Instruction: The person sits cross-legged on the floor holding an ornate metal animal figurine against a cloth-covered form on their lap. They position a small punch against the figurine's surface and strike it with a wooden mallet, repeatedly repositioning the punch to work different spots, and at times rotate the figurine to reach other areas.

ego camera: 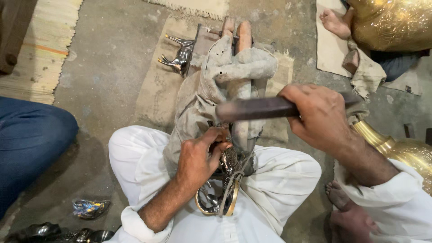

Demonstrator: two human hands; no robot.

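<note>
My left hand (198,157) presses a shiny metal figurine piece (230,168) against a cloth-wrapped wooden rest (234,72) that lies between my legs in white trousers. A brass ring (216,208) hangs under the piece. My right hand (321,117) grips a long dark tool (254,109), blurred, held crosswise just above the piece. The tool's far end is hidden in my fist.
A finished metal animal figurine (179,55) lies beside the rest on a mat. Large brass vessels sit at top right (391,22) and right (405,150). A person's knee in blue (31,135) is at left, a bare foot (335,22) at top right. Metal pieces (90,208) lie lower left.
</note>
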